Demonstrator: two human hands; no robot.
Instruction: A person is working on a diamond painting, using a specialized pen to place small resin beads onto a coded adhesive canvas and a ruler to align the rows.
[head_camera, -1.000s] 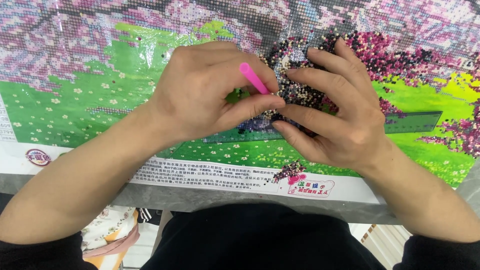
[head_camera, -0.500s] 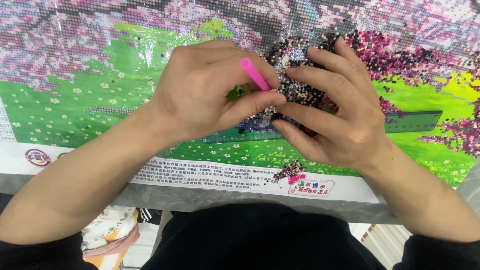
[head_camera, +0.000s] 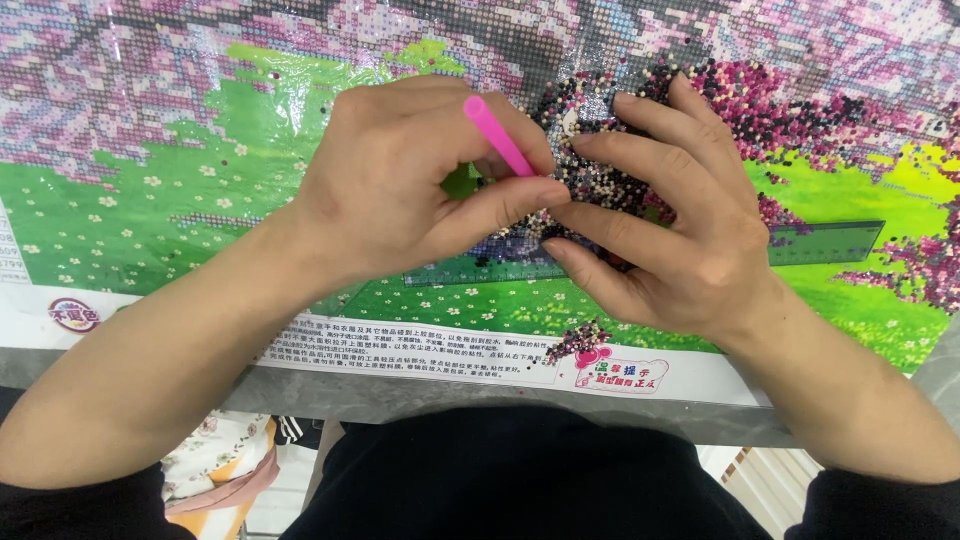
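Grey table edge (head_camera: 420, 392); green ruler (head_camera: 825, 243); floral cloth (head_camera: 215, 455)

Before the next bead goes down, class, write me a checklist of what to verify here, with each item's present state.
1. Pink pen gripped in left hand: ok.
2. Right hand resting flat on loose beads, steadying the canvas: ok.
3. Bead on pen tip: cannot tell, the fingers hide the tip.
4. Green ruler lying flat on the canvas: ok.
5. Target square visible: not ok, both hands cover it.
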